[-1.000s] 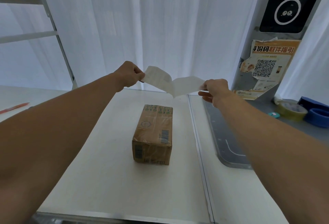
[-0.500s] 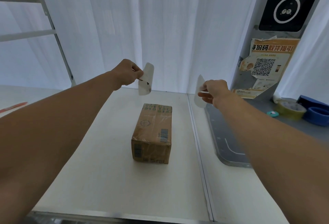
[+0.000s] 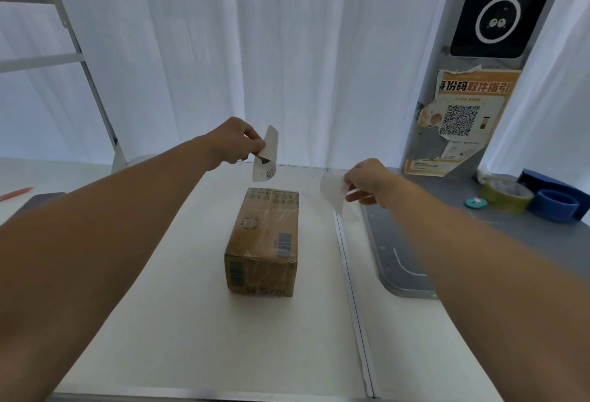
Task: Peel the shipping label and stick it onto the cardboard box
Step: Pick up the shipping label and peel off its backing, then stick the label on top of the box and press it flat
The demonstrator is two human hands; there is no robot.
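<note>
A brown cardboard box point(image 3: 263, 242), taped and printed with barcodes, lies lengthwise on the white table point(image 3: 178, 306). My left hand point(image 3: 238, 141) pinches a white shipping label point(image 3: 265, 155) with small printed marks; it hangs in the air just above the box's far end. My right hand point(image 3: 367, 183) pinches a separate blank white backing sheet point(image 3: 333, 194) to the right of the box, lower than the label. The two pieces are apart and neither touches the box.
A grey scale plate point(image 3: 396, 261) lies to the right of the table seam. Behind it stands a pillar with an orange QR poster point(image 3: 463, 120). Tape rolls point(image 3: 507, 195) and a blue dispenser point(image 3: 557, 205) sit far right. A red pen point(image 3: 16, 193) lies far left.
One second ago both hands held label and backing still joined. They have come apart; my right hand has dropped lower with the backing, and my left hand holds the label over the box.
</note>
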